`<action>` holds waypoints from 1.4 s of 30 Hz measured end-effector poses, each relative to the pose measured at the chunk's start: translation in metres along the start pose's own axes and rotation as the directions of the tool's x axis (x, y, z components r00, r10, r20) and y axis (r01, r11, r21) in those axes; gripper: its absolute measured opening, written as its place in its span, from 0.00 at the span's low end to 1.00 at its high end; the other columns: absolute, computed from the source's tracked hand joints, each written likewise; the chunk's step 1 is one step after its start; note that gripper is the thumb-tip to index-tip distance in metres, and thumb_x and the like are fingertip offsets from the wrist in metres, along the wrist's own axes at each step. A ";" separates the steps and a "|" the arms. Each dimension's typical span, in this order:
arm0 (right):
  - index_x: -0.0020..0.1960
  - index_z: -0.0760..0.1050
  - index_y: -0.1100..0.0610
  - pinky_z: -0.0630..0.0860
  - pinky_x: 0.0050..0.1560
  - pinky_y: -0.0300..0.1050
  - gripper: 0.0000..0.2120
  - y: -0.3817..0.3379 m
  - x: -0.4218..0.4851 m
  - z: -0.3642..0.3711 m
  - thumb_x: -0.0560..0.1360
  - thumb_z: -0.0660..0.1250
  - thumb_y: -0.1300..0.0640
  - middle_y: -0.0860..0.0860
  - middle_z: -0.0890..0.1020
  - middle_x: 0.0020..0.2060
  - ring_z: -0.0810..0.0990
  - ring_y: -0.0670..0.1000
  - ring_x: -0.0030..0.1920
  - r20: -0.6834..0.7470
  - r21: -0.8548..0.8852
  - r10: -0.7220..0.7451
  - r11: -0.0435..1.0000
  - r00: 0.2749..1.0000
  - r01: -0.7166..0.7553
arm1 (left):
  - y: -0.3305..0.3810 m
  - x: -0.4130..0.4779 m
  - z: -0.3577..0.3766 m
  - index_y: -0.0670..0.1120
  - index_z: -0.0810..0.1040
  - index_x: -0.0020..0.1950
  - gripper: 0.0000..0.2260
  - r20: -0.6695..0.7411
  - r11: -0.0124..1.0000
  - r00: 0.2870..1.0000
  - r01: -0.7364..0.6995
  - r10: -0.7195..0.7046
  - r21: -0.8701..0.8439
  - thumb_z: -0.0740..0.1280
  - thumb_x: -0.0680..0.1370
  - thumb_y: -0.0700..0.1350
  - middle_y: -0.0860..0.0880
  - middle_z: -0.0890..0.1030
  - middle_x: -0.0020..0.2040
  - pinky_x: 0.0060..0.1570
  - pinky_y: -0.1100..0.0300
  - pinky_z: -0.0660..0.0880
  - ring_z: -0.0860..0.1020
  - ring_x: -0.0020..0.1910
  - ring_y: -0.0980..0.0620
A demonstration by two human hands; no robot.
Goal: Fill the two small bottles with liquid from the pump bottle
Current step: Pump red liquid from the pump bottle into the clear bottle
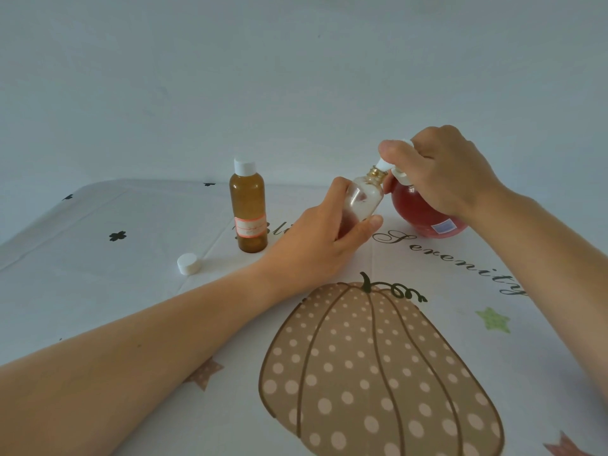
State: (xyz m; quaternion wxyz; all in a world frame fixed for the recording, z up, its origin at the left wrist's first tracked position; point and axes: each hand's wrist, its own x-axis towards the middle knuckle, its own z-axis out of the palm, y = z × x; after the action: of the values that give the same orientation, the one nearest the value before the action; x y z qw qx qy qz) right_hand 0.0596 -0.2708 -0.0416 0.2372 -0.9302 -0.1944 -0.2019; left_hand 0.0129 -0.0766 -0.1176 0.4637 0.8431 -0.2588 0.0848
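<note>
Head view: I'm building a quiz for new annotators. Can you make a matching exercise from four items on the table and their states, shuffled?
1. amber bottle
2. loose white cap
3. clear small bottle
4. red pump bottle

A. held tilted in the left hand
B. lies alone on the tablecloth
C. stands capped
D. gripped at the top by the right hand

Pairs: 1-C, 2-B, 3-A, 4-D

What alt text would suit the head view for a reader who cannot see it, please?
The left hand holds a small clear bottle tilted with its neck at the nozzle of a red pump bottle, whose pump head the right hand grips. A capped amber bottle and a loose white cap sit left.
</note>
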 end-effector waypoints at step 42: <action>0.31 0.84 0.52 0.68 0.47 0.51 0.44 0.003 0.000 0.000 0.72 0.44 0.20 0.47 0.80 0.27 0.79 0.49 0.37 -0.009 -0.090 -0.047 0.995 0.999 0.046 | 0.002 -0.001 -0.001 0.53 0.64 0.62 0.11 -0.009 1.000 1.000 0.012 -0.012 -0.009 0.64 0.87 0.55 0.51 0.83 0.41 0.42 0.65 0.76 0.81 0.40 0.51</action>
State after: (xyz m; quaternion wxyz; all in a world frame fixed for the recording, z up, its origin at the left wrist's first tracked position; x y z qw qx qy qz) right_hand 0.0606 -0.2735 -0.0427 0.1914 -0.9339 -0.2056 -0.2210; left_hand 0.0110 -0.0760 -0.1155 0.4692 0.8422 -0.2518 0.0848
